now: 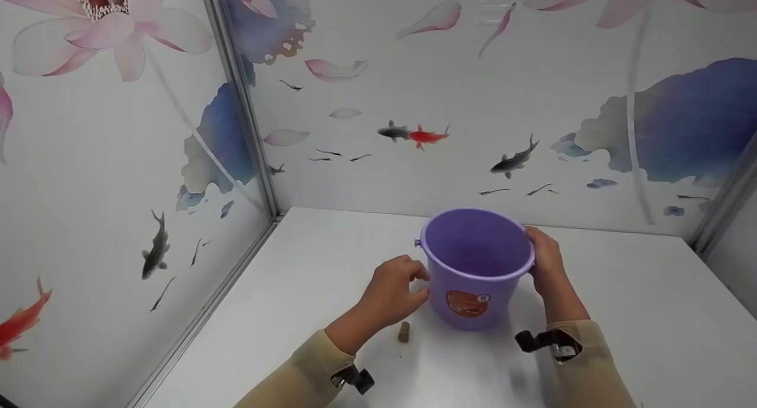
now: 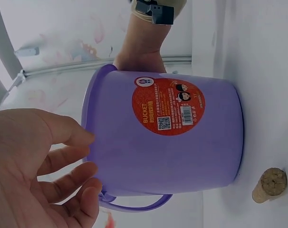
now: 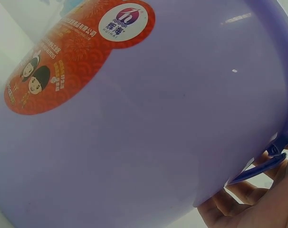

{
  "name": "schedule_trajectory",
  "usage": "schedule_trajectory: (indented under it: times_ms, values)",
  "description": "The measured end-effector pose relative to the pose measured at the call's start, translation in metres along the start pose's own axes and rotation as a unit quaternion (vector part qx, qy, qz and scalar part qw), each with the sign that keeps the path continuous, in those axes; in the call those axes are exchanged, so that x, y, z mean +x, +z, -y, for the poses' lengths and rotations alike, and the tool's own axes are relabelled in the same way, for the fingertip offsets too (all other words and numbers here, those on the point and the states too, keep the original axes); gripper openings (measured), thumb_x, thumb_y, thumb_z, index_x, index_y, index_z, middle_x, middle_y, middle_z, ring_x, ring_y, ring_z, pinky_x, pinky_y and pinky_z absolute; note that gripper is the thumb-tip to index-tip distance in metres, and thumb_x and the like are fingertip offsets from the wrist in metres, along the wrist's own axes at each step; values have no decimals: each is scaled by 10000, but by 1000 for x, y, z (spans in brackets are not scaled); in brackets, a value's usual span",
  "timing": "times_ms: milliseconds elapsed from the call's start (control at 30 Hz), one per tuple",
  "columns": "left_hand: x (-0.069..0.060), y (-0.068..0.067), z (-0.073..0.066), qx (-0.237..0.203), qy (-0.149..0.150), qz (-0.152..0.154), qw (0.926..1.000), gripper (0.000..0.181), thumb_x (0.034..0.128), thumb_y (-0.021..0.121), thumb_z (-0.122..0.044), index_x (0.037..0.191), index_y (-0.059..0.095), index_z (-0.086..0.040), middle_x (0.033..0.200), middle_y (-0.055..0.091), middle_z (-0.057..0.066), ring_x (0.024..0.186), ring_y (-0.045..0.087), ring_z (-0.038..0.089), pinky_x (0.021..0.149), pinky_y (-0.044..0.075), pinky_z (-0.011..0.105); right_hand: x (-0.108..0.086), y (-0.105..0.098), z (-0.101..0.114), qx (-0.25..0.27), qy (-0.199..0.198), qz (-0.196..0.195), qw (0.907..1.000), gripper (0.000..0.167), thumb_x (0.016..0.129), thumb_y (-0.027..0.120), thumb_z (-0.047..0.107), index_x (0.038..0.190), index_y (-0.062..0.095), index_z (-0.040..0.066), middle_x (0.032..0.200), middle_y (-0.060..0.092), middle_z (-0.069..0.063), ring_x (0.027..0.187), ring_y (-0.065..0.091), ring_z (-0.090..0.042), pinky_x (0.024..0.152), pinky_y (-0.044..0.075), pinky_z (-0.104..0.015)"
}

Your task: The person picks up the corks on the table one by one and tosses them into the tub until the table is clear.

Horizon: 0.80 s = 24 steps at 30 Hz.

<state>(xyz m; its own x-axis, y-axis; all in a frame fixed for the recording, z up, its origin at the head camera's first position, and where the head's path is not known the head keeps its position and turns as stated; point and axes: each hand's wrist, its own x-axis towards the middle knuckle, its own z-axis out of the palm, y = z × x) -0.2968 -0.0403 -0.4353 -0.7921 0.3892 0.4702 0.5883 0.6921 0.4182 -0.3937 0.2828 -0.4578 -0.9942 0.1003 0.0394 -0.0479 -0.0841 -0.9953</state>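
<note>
A purple plastic bucket (image 1: 473, 290) stands upright on the white table, its mouth facing up. An orange-red label (image 2: 168, 105) with "BUCKET" printed on it is stuck to its side. My right hand (image 1: 545, 260) grips the bucket at the right, by the rim; in the right wrist view its fingers reach behind the wall, next to the handle (image 3: 260, 170). On the other side, my left hand (image 1: 391, 290) is beside the bucket with loosely bent fingers, thumb and fingertips close to the rim; whether they touch it is unclear. A cork (image 1: 404, 332) sits on the table below the left hand.
White panels printed with lotus flowers and fish enclose the white table (image 1: 307, 266) at the back and left. A metal corner post (image 1: 239, 94) joins these panels. Each sleeve carries a small black wrist camera (image 1: 355, 378).
</note>
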Motion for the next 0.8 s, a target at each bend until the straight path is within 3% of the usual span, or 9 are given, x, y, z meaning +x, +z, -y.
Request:
schedule_trajectory:
  times_ms: [467,633,800]
  values:
    - [-9,16,13,104,-374,225,9990,137,909,801,-152,1039,788,-113,938,710,-7,898,632,138,799,535,277,0,0,-1,-16,9,-72,10000,355,1137,403,239,1139,756,196,938,711,164,924,649,-58,818,569,-272]
    - [-10,19,15,167,-522,330,9980,153,913,806,-172,1052,787,-110,963,716,-5,919,638,131,828,552,304,-2,1,-1,-79,-100,-90,9999,355,1132,405,240,1073,752,198,923,708,135,901,646,-83,799,568,-284]
    - [-11,20,18,87,-629,460,9969,165,918,809,-183,1057,785,-99,966,713,2,917,631,138,826,546,307,-2,2,0,-74,-106,-69,9999,354,1133,396,232,1102,748,194,936,707,145,926,651,-77,825,565,-276]
